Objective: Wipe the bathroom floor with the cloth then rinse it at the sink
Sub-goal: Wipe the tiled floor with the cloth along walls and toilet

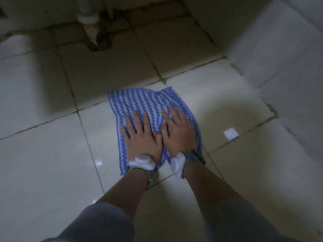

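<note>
– Cloth [139, 102] first: where does it lie?

– Flat on the tiled floor [52, 145], spread across a grout line, blue and white in a zigzag weave. Its far edge points toward the stained corner where a pale pipe [87, 20] meets the tiles.

– And the hands?

– Both are on its near half, side by side. The left hand [141, 137] and the right hand [178, 131] lie palm down with fingers straight and spread; neither pinches nor curls round the fabric. They press it, nothing more.

– How will it handle?

– Soft and limp, I judge, and light. It is creased between the two palms, so it bunches easily. The tiles look glossy, perhaps wet, and the cloth should slide readily under flat pressure. Whether it is soaked I cannot tell.

– So where should one take hold?

– For wiping, no grip is needed: broad palms over the middle spread the load and stop the corners folding under. For lifting it to rinse, gathering it at the near edge or scrunching the middle would serve, since a limp cloth held by one corner would hang and drip.

– Is the sink close?

– It does not show from the head view.
</note>
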Tool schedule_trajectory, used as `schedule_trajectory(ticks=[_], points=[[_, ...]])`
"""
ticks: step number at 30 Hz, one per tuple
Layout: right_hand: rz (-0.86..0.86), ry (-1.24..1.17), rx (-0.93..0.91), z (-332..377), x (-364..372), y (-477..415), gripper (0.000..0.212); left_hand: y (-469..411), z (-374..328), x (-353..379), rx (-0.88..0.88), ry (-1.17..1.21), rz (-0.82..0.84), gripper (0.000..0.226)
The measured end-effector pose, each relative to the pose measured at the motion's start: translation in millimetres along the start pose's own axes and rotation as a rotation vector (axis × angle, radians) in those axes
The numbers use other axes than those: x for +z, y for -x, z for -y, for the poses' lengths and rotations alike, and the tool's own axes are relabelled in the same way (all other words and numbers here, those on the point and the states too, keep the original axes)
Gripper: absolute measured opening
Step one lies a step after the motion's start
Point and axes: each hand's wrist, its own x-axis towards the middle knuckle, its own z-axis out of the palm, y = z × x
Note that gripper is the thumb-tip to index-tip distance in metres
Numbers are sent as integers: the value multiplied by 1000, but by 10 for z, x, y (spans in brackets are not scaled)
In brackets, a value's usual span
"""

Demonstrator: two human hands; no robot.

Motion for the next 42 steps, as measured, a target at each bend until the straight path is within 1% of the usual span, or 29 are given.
schedule_trajectory(ticks=[2,4,6,9,11,14,16,18,20,22,28,33,37,42], points=[[55,6,55,-181,-155,235,58,131,-288,54,13,46,14,69],[63,28,152,-421,-281,524,58,312,-633,131,44,80,31,69],[33,80,273,-736,-422,870,59,517,-968,198,151,71,82,72],[0,153,440,-1166,-617,1444,61,869,-1401,259,371,-7,221,75],[-26,166,585,-1405,-723,1877,60,1137,-1702,284,530,-52,292,77],[-88,202,767,-1621,-853,2526,61,1460,-2062,358,830,-79,335,78],[-105,200,808,-1584,-845,2769,61,1449,-2144,406,1016,-91,347,85],[-182,210,851,-1515,-877,3042,60,1477,-2323,448,1219,-111,377,89],[-257,232,874,-1408,-862,3125,58,1415,-2400,458,1323,-100,395,90],[-297,243,913,-1333,-824,3126,57,1353,-2425,466,1358,-87,405,90],[-314,261,960,-1288,-768,3091,58,1295,-2457,507,1381,-51,399,85],[-245,241,919,-1415,-862,2991,60,1170,-2669,616,1422,19,378,80],[-255,213,914,-1562,-959,2814,62,1013,-2823,644,1390,48,370,83],[-218,218,931,-1684,-1006,2700,66,976,-2846,609,1350,90,398,78]])
